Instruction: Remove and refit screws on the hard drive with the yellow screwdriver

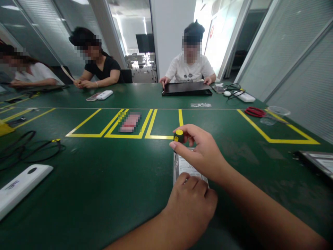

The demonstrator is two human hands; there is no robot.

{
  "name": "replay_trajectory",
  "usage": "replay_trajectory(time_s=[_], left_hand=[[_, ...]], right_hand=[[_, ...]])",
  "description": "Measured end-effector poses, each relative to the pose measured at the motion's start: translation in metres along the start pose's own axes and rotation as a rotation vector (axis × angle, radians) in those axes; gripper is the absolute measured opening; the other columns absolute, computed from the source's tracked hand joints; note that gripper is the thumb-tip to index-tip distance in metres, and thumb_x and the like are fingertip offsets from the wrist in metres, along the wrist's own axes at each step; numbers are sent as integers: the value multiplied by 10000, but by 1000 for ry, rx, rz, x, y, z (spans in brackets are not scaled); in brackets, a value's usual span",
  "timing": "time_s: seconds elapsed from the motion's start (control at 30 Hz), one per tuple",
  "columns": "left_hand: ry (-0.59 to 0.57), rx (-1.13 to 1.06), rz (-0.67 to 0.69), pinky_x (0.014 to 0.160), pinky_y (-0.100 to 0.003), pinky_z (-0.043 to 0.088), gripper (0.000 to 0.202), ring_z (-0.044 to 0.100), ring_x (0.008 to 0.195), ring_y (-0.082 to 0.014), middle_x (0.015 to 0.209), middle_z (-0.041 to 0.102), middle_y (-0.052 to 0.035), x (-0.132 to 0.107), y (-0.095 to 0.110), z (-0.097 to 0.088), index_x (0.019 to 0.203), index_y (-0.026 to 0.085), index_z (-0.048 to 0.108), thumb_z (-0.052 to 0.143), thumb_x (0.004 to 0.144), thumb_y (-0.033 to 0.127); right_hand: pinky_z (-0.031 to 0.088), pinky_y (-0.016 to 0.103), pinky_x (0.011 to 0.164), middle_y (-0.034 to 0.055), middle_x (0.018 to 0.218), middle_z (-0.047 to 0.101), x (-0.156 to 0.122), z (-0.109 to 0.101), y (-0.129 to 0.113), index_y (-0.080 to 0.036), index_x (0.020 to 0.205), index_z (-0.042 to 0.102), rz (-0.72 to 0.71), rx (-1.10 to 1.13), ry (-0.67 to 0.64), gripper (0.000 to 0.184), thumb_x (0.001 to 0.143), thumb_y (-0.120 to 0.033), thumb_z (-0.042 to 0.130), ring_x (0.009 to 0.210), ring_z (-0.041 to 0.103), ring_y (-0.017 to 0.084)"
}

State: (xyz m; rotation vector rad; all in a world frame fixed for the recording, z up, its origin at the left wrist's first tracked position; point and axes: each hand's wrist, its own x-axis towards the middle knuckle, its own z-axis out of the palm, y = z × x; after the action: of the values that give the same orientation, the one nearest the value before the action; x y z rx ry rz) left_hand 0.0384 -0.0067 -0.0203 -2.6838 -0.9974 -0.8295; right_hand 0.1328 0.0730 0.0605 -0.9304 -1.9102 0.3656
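My right hand (pixel 201 152) pinches a small screwdriver with a yellow and black handle (pixel 178 136), held upright over the far end of a flat silver device with a white label (pixel 185 167) on the green table (pixel 104 194). My left hand (pixel 191 203) is curled, knuckles up, pressing down on the near end of that device. Much of the device is hidden under both hands.
A white box (pixel 18 189) and black cables (pixel 28 147) lie at left. Yellow tape outlines (pixel 122 133) mark the table's middle. Three people sit at the far side, one with a black laptop (pixel 186 88). A red cable (pixel 255 111), plastic cup (pixel 278 111) and tray (pixel 317 161) lie at right.
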Motion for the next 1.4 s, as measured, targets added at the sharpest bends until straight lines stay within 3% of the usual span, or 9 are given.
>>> replay_trajectory(time_s=[0.23,0.5,0.67,0.9,1.4], left_hand=[[-38,-28,-27,705,-383,432,78,631,797,-196,817,672,-7,-2,1,2,856,178,624,592,926,188],[-59,-64,-14,702,-353,439,116,635,772,-188,797,676,6,0,-4,-5,830,186,620,600,935,231],[-57,-123,-35,697,-333,441,53,647,753,-184,794,692,-1,2,-7,-9,854,180,648,648,895,213],[-141,-201,-98,716,-356,468,65,676,780,-197,821,710,10,4,-11,-15,835,186,655,659,885,226],[-166,-228,-119,726,-368,486,55,679,784,-206,826,712,5,5,-11,-17,821,184,664,672,863,219]], right_hand=[[456,261,663,5,853,650,3,-29,-24,-176,932,659,40,-20,52,146,851,-292,695,727,563,125],[495,300,605,57,957,658,-31,-66,-58,-244,1039,638,182,121,327,176,946,-380,577,758,610,172],[509,320,589,70,929,652,-67,-71,-41,-252,1095,613,223,192,412,202,967,-390,538,783,636,202],[519,258,608,38,917,658,-105,-73,-9,-238,1158,562,203,-12,240,202,980,-319,515,754,633,144],[525,223,598,32,916,672,-112,-70,3,-220,1154,551,235,-45,239,207,982,-328,511,724,638,121]])
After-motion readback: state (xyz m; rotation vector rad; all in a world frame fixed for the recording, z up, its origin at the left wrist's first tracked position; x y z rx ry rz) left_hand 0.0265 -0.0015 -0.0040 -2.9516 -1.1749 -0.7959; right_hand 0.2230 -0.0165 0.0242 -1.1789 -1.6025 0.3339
